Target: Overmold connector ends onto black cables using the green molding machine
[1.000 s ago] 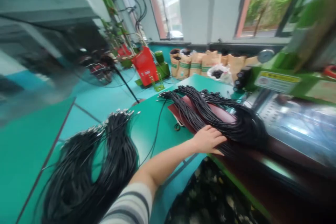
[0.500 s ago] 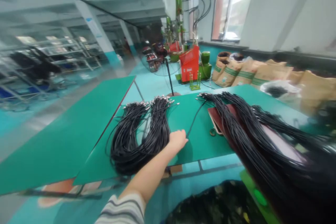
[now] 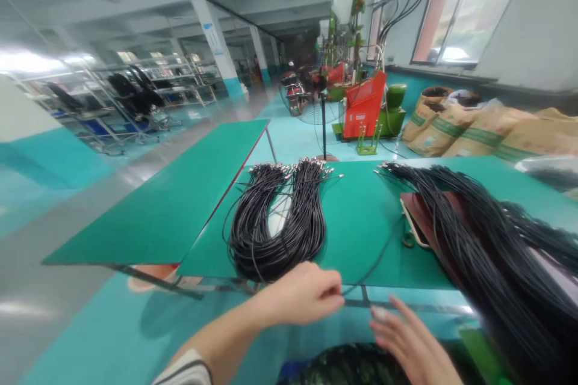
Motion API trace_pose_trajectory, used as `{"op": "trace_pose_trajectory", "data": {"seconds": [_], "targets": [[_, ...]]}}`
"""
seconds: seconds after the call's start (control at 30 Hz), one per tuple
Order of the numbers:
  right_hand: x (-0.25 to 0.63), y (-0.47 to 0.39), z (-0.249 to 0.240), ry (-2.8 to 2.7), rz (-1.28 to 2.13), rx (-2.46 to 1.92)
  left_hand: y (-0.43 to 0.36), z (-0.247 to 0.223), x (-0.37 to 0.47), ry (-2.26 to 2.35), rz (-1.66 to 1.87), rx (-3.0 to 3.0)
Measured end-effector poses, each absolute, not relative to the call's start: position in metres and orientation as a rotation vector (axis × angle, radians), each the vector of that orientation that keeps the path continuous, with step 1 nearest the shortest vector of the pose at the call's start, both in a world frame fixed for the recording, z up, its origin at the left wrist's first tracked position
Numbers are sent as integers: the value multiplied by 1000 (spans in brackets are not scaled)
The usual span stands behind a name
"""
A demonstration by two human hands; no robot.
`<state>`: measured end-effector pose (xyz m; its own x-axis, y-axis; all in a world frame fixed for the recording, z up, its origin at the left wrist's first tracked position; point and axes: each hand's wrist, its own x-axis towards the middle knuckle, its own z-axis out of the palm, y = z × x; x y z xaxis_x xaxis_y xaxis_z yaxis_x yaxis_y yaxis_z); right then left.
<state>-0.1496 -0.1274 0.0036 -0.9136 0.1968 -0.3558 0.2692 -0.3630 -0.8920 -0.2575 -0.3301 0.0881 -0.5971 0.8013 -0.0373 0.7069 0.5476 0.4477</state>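
Note:
My left hand [image 3: 311, 292] is a closed fist at the near edge of the green table, gripping one thin black cable [image 3: 376, 266]. The cable runs from the fist up to the right, blurred, over the table top. To the right of the fist, my right hand [image 3: 409, 337] is in the air with fingers stretched and apart, holding nothing. Just beyond the left hand lies a U-shaped bundle of black cables [image 3: 280, 246] with shiny metal ends at the far side. Another long heap of black cables [image 3: 456, 234] lies on the right, draped over a reddish-brown board.
A second green table [image 3: 171, 192] stands at the left. Beyond the tables are a fan [image 3: 323, 120], a red and green machine [image 3: 363, 105] and several paper sacks [image 3: 440, 126] along the wall. A small dark ring [image 3: 407, 242] lies beside the brown board.
My left hand has drawn back toward me with the cable, away from the right-hand heap. My right hand has come into view at the bottom. The view has turned left.

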Motion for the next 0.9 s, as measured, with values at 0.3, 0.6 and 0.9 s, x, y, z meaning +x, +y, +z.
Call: {"op": "trace_pose_trajectory", "data": {"seconds": [0.3, 0.6, 0.9], "targets": [[-285, -181, 68, 2031, -2428, 48, -345, 56, -287, 3064, 272, 1259], [-365, -193, 21, 2200, -2090, 312, -352, 101, -393, 3348, -219, 1017], [-356, -196, -14, 2107, -2027, 335, -448, 125, -450, 2546, 1157, 358]]}}
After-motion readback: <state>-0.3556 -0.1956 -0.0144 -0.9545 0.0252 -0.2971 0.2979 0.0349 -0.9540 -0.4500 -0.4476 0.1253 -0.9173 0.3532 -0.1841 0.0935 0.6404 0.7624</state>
